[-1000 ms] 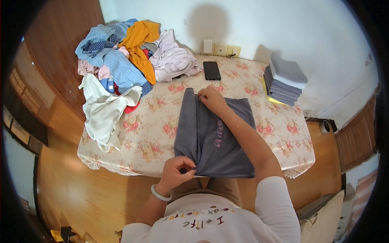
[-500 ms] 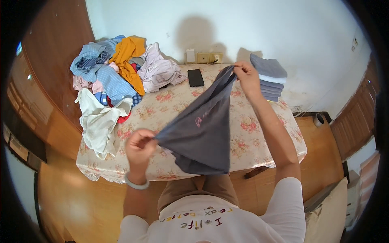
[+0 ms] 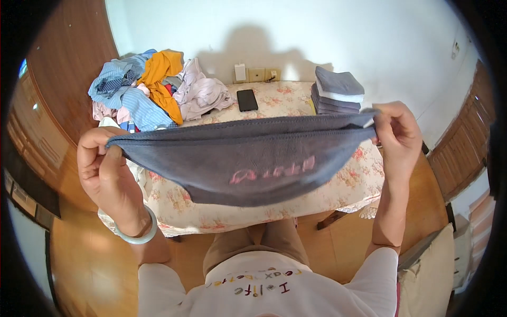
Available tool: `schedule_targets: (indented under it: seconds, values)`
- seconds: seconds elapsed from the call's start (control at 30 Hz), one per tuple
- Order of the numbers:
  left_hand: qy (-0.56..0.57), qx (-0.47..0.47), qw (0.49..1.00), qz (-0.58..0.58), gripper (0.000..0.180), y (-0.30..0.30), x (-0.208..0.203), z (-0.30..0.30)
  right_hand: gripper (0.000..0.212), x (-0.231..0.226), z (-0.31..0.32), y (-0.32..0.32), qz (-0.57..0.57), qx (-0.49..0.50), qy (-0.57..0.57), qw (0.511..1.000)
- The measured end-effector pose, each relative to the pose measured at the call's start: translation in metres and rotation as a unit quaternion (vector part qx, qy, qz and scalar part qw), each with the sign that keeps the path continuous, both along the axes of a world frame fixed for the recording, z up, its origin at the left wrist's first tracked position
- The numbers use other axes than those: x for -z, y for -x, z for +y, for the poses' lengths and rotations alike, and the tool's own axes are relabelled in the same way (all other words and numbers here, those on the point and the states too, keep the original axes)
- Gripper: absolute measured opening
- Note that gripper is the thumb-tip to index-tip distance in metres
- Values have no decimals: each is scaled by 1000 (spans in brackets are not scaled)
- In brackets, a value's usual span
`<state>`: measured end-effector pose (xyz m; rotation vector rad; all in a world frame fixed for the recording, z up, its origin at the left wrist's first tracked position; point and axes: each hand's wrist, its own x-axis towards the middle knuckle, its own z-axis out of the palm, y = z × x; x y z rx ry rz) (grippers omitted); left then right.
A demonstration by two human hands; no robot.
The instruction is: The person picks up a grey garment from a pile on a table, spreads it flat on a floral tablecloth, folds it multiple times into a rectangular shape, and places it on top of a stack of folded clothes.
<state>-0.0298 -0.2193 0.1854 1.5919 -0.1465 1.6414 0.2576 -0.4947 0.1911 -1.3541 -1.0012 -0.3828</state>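
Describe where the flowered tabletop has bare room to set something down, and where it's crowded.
Bare: the back strip between the black phone and the folded stack, and the front strip visible between the held grey cloth and the tabletop's near edge. Crowded: back left, under the clothes heap. The held grey cloth hides the middle.

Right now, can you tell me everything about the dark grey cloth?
The dark grey cloth looks soft, with a seam along its top edge and pink lettering. It is stretched wide, its lower edge curving, with the left hand and right hand pinching its upper corners. It hides part of the flowered table.
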Motion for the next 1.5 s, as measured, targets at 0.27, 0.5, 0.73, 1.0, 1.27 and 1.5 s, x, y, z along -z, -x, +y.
schedule_targets:
  seconds: [0.27, 0.5, 0.73, 1.0, 1.27, 1.5]
  values:
    - [240, -20, 956, 171, 8, -43, 67, 53, 7, 32, 45, -20, 130, -74, 269, 951]
    - [367, -26, 849, 378, 9, -73, 187, 124, 11, 177, 137, -90, 151, -79, 399, 901]
    - [431, 23, 795, 425, 7, -68, 206, 140, 15, 192, 156, -96, 165, -79, 424, 887]
    - [410, 13, 814, 412, 6, -67, 207, 134, 14, 196, 142, -114, 105, -40, 393, 913]
    - [423, 27, 809, 407, 4, -66, 209, 135, 16, 187, 131, -83, 70, -94, 467, 876]
    - [423, 25, 809, 409, 4, -66, 207, 133, 22, 181, 126, -85, 88, -73, 495, 861]
